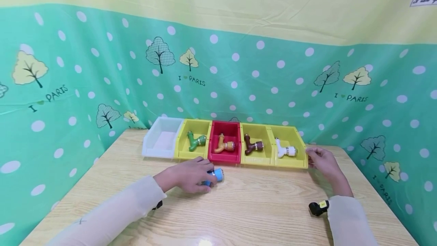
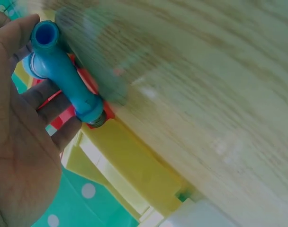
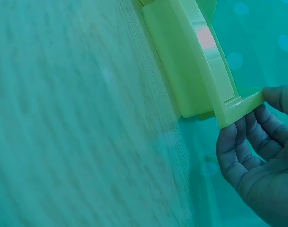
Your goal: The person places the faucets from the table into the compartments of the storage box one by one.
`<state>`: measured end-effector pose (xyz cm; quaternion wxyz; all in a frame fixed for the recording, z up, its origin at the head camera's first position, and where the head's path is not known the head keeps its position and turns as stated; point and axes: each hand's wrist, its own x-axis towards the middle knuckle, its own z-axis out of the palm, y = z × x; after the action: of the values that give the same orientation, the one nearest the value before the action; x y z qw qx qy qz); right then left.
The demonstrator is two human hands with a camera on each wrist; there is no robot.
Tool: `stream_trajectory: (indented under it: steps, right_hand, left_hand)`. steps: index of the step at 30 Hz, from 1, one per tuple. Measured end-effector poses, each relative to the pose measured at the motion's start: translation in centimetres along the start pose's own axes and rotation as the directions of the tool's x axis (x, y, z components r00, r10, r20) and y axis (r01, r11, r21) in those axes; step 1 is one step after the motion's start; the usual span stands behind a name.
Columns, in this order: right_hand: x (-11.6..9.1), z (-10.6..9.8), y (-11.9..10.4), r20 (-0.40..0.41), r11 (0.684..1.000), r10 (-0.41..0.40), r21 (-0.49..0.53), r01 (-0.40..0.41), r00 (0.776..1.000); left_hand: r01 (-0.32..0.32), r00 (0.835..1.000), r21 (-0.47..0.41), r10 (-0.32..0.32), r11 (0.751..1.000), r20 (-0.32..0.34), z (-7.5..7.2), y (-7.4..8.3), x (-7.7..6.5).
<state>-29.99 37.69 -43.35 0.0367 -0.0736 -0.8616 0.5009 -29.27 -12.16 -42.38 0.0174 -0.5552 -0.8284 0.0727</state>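
In the head view my left hand (image 1: 192, 174) is over the wooden table, in front of the red bin, its fingers round a blue plastic tap (image 1: 219, 174). The left wrist view shows the blue tap (image 2: 70, 84) held between the fingers, its round open end facing the camera. At the right end of the bin row, my right hand (image 1: 324, 162) pinches the side edge of the last yellow bin (image 1: 290, 162). In the right wrist view the thumb lies on one side of that yellow bin's rim (image 3: 243, 106) and the fingertips on the other.
Joined bins stand in a row at the table's back: a whitish one (image 1: 151, 152), then yellow, red (image 1: 223, 158) and two more yellow. Inside are a green tap (image 1: 195, 141), an orange tap (image 1: 223, 145), a brown tap (image 1: 252, 145) and a white tap (image 1: 285, 150). A patterned curtain hangs behind.
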Motion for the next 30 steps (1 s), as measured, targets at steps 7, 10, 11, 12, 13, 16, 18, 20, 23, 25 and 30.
stream_trajectory:
  steps: [7, 10, 11, 12, 13, 16, 18, 20, 23, 25, 30]
  right_hand:
    - [0.0, 0.0, 0.0, -0.001, 1.000, 0.001, 0.002, -0.001, 1.000]
    - [0.0, -0.1, 0.0, -0.001, 1.000, -0.003, -0.003, 0.003, 1.000]
    - [0.0, -0.1, 0.0, -0.001, 1.000, -0.003, -0.003, 0.003, 1.000]
    - [0.0, 0.0, 0.0, -0.002, 1.000, -0.001, -0.004, 0.001, 1.000]
    - [0.0, 0.0, 0.0, -0.002, 1.000, 0.000, -0.004, 0.000, 1.000]
    - [0.1, 0.0, -0.1, -0.001, 1.000, 0.002, 0.000, -0.002, 1.000]
    - [0.1, 0.0, -0.1, 0.000, 1.000, 0.000, 0.001, 0.000, 1.000]
    - [0.1, 0.1, -0.1, 0.001, 1.000, 0.001, 0.000, -0.001, 1.000]
    - [0.1, 0.1, -0.1, 0.002, 1.000, 0.003, 0.000, -0.003, 1.000]
    - [0.1, 0.2, -0.1, 0.000, 1.000, 0.008, 0.001, -0.008, 1.000]
    - [0.0, 0.2, -0.1, -0.007, 1.000, 0.007, -0.002, -0.007, 1.000]
  left_hand:
    - [-0.019, 1.000, 0.023, 0.019, 1.000, -0.014, -0.3, 0.4, -0.4]
    - [-0.021, 1.000, 0.030, 0.022, 0.999, -0.012, -0.7, 0.5, -0.7]
    - [-0.021, 1.000, 0.035, 0.022, 0.999, -0.011, -0.9, 0.6, -0.8]
    - [-0.022, 1.000, 0.042, 0.023, 0.999, -0.010, -1.1, 0.6, -0.9]
    - [-0.024, 1.000, 0.048, 0.024, 0.999, -0.012, -1.2, 0.6, -1.0]
    - [-0.025, 1.000, 0.072, 0.026, 0.997, -0.015, -1.8, 0.6, -1.4]
    - [-0.026, 1.000, 0.088, 0.027, 0.996, -0.014, -2.2, 0.5, -1.6]
    - [-0.027, 1.000, 0.100, 0.028, 0.995, -0.011, -2.6, 0.3, -1.9]
    - [-0.026, 0.999, 0.113, 0.028, 0.993, -0.016, -3.0, 0.0, -2.3]
    - [-0.030, 0.999, 0.118, 0.033, 0.993, -0.025, -3.2, -0.3, -2.5]
    - [-0.028, 0.999, 0.145, 0.033, 0.989, -0.032, -3.7, -1.1, -3.2]
